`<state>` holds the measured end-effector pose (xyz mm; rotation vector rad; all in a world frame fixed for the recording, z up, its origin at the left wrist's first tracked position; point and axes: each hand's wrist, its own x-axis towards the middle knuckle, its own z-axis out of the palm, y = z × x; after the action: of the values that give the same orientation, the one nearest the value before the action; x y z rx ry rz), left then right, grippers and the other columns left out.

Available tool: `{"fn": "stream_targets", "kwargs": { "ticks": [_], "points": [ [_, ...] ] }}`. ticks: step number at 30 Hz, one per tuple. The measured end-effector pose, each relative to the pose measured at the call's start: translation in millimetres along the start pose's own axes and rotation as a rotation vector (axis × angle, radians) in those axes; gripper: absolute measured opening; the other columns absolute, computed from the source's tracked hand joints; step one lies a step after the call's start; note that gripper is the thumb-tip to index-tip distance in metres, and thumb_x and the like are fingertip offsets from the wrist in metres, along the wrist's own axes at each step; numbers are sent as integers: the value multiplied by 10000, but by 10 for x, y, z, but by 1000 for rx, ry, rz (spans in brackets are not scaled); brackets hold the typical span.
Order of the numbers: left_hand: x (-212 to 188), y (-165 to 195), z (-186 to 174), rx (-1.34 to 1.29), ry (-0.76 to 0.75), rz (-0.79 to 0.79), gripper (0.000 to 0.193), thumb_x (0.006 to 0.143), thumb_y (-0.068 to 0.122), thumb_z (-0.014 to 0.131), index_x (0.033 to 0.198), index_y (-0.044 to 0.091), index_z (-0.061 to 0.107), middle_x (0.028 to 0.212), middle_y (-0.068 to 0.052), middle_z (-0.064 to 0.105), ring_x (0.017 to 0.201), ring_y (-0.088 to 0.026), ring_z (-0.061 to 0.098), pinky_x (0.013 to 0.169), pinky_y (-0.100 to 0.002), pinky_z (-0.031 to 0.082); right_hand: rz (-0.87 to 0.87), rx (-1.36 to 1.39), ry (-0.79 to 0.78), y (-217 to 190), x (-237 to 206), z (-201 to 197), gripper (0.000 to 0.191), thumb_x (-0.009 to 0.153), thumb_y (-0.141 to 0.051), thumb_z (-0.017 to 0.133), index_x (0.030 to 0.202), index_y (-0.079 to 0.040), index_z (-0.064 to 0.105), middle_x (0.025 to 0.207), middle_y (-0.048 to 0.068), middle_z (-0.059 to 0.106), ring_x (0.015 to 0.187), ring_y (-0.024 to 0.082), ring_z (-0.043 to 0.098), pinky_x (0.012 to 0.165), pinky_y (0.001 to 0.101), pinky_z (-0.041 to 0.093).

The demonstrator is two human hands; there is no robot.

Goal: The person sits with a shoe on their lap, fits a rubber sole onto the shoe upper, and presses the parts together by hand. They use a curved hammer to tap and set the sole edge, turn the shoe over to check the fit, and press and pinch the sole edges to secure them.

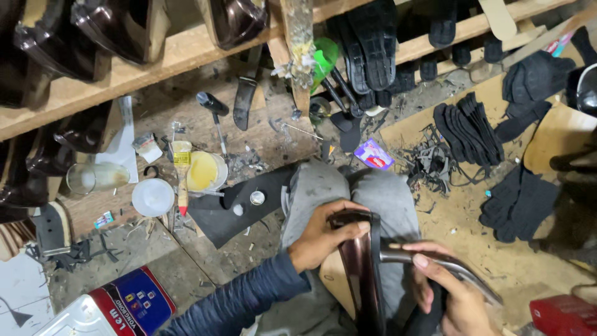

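A glossy dark brown shoe upper on a last (pixel 362 267) rests on my grey-trousered lap. My left hand (pixel 323 236) grips its upper end, fingers curled over the edge. My right hand (pixel 449 292) holds a metal tool (pixel 448 264) whose head presses against the shoe's side. A dark blue sleeve covers my left forearm.
An open glue tin (pixel 205 172) with a brush (pixel 182 168) lies on the dirty bench, beside a white lid (pixel 153 197) and a glass (pixel 93 177). Black soles (pixel 469 127) lie stacked at right. Wooden shelves (pixel 124 74) hold dark shoes. A red-blue can (pixel 127 305) sits lower left.
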<state>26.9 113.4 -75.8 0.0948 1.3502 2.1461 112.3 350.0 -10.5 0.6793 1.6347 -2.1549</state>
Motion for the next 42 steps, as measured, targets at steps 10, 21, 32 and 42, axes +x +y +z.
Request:
{"fn": "stream_targets", "kwargs": {
  "ticks": [10, 21, 32, 42],
  "points": [
    [5, 61, -22, -87, -34, -59, 307, 944, 53, 737, 1226, -39, 659, 955, -43, 701, 861, -95, 647, 789, -250, 547, -51, 214, -121, -16, 189, -125, 314, 1001, -78, 715, 1245, 119, 693, 788, 134, 700, 485, 175, 574, 408, 316, 466],
    [5, 94, -35, -156, -42, -126, 347, 914, 33, 734, 1236, -40, 629, 1035, -51, 708, 932, -98, 678, 843, -259, 574, -15, 24, 61, 167, 243, -227, 415, 951, -144, 705, 1265, 124, 662, 576, 194, 604, 410, 232, 579, 413, 344, 491],
    [12, 0, -100, -209, -98, -107, 401, 885, -35, 687, 1277, -74, 610, 985, -75, 690, 850, -127, 644, 777, -277, 539, 100, -649, -205, -626, 688, -221, 285, 871, -150, 780, 1130, -31, 769, 837, 116, 725, 497, 127, 574, 421, 295, 511],
    [-125, 80, 3, -53, -11, 52, 342, 925, 100, 644, 1229, -56, 642, 1064, -43, 704, 969, -115, 655, 863, -255, 534, -52, -354, -240, -620, 390, 64, 323, 882, -164, 688, 1131, 35, 737, 546, 63, 584, 423, 117, 514, 414, 285, 423]
  ]
}}
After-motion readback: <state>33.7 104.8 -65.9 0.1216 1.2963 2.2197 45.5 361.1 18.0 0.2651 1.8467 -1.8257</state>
